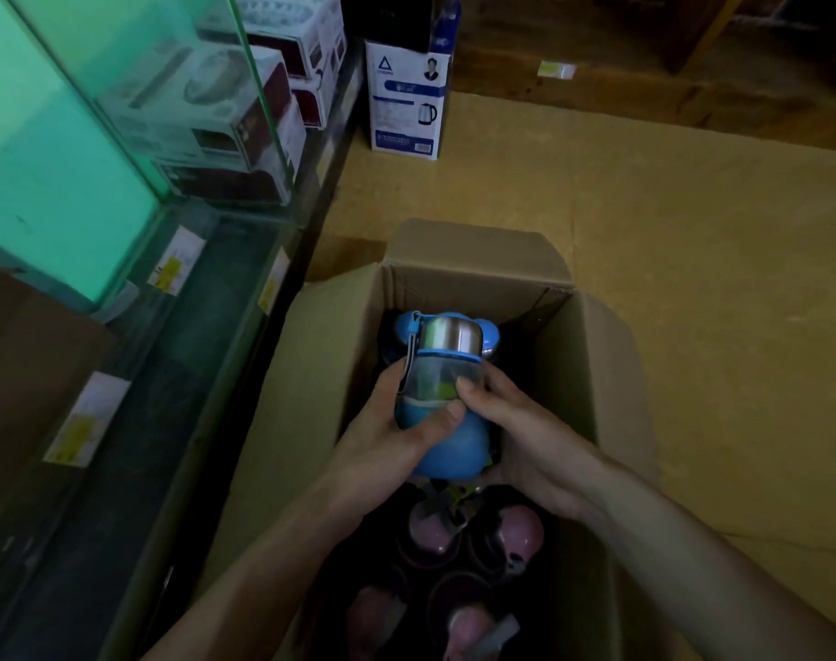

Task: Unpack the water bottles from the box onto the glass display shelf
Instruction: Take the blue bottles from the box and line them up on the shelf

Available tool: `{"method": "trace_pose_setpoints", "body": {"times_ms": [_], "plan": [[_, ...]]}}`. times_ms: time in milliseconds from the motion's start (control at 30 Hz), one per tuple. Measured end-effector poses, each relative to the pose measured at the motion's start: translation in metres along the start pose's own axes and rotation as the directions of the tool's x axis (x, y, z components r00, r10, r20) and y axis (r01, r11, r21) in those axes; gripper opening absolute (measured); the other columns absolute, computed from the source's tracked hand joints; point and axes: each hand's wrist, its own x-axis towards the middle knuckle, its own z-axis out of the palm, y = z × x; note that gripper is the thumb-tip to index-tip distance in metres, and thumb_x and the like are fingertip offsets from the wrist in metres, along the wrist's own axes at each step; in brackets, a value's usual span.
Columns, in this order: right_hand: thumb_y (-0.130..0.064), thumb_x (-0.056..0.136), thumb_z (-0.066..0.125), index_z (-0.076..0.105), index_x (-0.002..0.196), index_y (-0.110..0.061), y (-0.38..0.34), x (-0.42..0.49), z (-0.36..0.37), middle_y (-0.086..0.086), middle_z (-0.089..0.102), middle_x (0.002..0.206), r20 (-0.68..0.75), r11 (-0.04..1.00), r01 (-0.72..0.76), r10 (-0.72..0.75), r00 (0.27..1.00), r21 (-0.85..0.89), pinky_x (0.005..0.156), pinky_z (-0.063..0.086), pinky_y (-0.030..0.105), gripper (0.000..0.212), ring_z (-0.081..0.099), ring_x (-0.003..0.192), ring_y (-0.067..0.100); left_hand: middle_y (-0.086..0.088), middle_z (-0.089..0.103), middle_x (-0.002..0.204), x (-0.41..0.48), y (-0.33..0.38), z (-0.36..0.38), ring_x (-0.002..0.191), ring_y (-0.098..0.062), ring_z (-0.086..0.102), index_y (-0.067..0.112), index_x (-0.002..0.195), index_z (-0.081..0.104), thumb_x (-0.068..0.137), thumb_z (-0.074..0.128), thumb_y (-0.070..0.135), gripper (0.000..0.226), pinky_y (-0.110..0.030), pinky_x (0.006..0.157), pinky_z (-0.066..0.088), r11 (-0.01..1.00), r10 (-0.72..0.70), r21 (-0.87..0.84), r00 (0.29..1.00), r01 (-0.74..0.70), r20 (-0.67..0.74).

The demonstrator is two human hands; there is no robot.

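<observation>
Both hands are gripping one blue bottle (454,450) over the middle of the box (311,374); it appears to be lifted above the packed ones.

Left hand (382,441) is wrapping the bottle's left flank, with the thumb lying across the blue sleeve. Right hand (525,436) is cupping the right side and base, one fingertip pressing on the clear section.

Long axis is running toward the box's far flap, steel cap (452,333) leading and base toward the wrists.

Glass display shelf (216,336) is lying just off the box's left wall, so the left hand is sitting nearer it.

Judgement: the carry is heading leftward, and the bottle is needing tipping upright.

Pink-lidded bottles (435,527) are sitting in the box's near end.
</observation>
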Motion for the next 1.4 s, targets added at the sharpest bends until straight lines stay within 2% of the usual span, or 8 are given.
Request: {"method": "trace_pose_setpoints", "body": {"times_ms": [400, 600, 700, 800, 933, 1033, 1167, 1400], "plan": [[-0.041, 0.087, 0.072, 0.068, 0.126, -0.027, -0.019, -0.014, 0.009, 0.001, 0.074, 0.123, -0.113, 0.985, -0.165, 0.169, 0.979, 0.05, 0.082, 0.062, 0.049, 0.042, 0.072, 0.112, 0.023, 0.015, 0.069, 0.122, -0.018, 0.016, 0.013, 0.107, -0.004, 0.07, 0.042, 0.14, 0.05, 0.087, 0.074, 0.036, 0.058, -0.041, 0.096, 0.058, 0.976, -0.168, -0.156, 0.983, 0.155, -0.075], [-0.042, 0.09, 0.07, 0.07, 0.126, -0.031, -0.027, -0.032, 0.016, -0.001, 0.076, 0.121, -0.134, 0.982, -0.167, 0.177, 0.975, 0.088, 0.092, 0.06, 0.052, 0.038, 0.072, 0.113, 0.021, 0.018, 0.069, 0.122, -0.029, 0.033, 0.017, 0.106, -0.002, 0.07, 0.046, 0.14, 0.047, 0.087, 0.072, 0.041, 0.059, -0.043, 0.095, 0.058, 0.965, -0.213, -0.165, 0.976, 0.202, -0.048], [-0.043, 0.091, 0.069, 0.07, 0.125, -0.035, -0.033, -0.048, 0.027, -0.005, 0.077, 0.118, -0.143, 0.987, -0.152, 0.159, 0.977, 0.053, 0.077, 0.062, 0.04, 0.034, 0.073, 0.111, 0.018, 0.015, 0.07, 0.121, -0.046, 0.045, 0.018, 0.109, -0.008, 0.07, 0.042, 0.142, 0.047, 0.092, 0.069, 0.031, 0.056, -0.045, 0.093, 0.059, 0.957, -0.231, -0.192, 0.972, 0.22, -0.04], [-0.044, 0.093, 0.067, 0.068, 0.127, -0.039, -0.036, -0.068, 0.039, -0.008, 0.076, 0.12, -0.136, 0.987, -0.159, 0.163, 0.977, 0.037, 0.085, 0.061, 0.039, 0.034, 0.073, 0.111, 0.015, 0.004, 0.072, 0.119, -0.066, 0.058, 0.019, 0.103, -0.011, 0.072, 0.029, 0.144, 0.047, 0.095, 0.065, 0.016, 0.055, -0.026, 0.075, 0.06, 0.934, -0.25, -0.275, 0.967, 0.227, -0.05], [-0.056, 0.082, 0.071, 0.067, 0.126, -0.045, -0.039, -0.099, 0.049, -0.004, 0.073, 0.125, -0.129, 0.978, -0.201, 0.207, 0.97, 0.058, 0.095, 0.057, 0.058, 0.046, 0.071, 0.113, 0.028, -0.005, 0.067, 0.108, -0.093, 0.082, 0.017, 0.058, -0.004, 0.066, 0.031, 0.141, 0.05, 0.097, 0.062, 0.019, 0.047, -0.012, 0.046, 0.047, 0.936, -0.285, -0.226, 0.958, 0.27, -0.037], [-0.057, 0.083, 0.07, 0.068, 0.126, -0.043, -0.045, -0.126, 0.057, -0.002, 0.072, 0.126, -0.129, 0.975, -0.207, 0.217, 0.968, 0.084, 0.095, 0.05, 0.073, 0.046, 0.07, 0.113, 0.033, 0.005, 0.069, 0.109, -0.113, 0.101, 0.018, 0.076, -0.004, 0.071, 0.037, 0.135, 0.055, 0.095, 0.065, 0.028, 0.042, -0.021, 0.054, 0.056, 0.93, -0.321, -0.199, 0.947, 0.308, -0.032], [-0.06, 0.079, 0.07, 0.067, 0.129, -0.044, -0.07, -0.162, 0.071, -0.008, 0.069, 0.132, -0.146, 0.969, -0.221, 0.237, 0.961, 0.113, 0.101, 0.055, 0.058, 0.052, 0.066, 0.122, 0.02, 0.012, 0.069, 0.123, -0.14, 0.134, 0.023, 0.109, -0.009, 0.07, 0.042, 0.136, 0.054, 0.094, 0.066, 0.037, 0.043, -0.045, 0.095, 0.058, 0.92, -0.345, -0.199, 0.939, 0.338, -0.002], [-0.054, 0.083, 0.066, 0.065, 0.133, -0.042, -0.151, -0.228, 0.097, -0.01, 0.071, 0.13, -0.133, 0.976, -0.194, 0.205, 0.97, 0.094, 0.1, 0.056, 0.047, 0.052, 0.067, 0.123, 0.015, 0.009, 0.069, 0.124, -0.183, 0.223, 0.031, 0.112, -0.011, 0.069, 0.037, 0.139, 0.052, 0.097, 0.066, 0.033, 0.045, -0.048, 0.101, 0.055, 0.945, -0.277, -0.188, 0.961, 0.267, -0.027]]}}
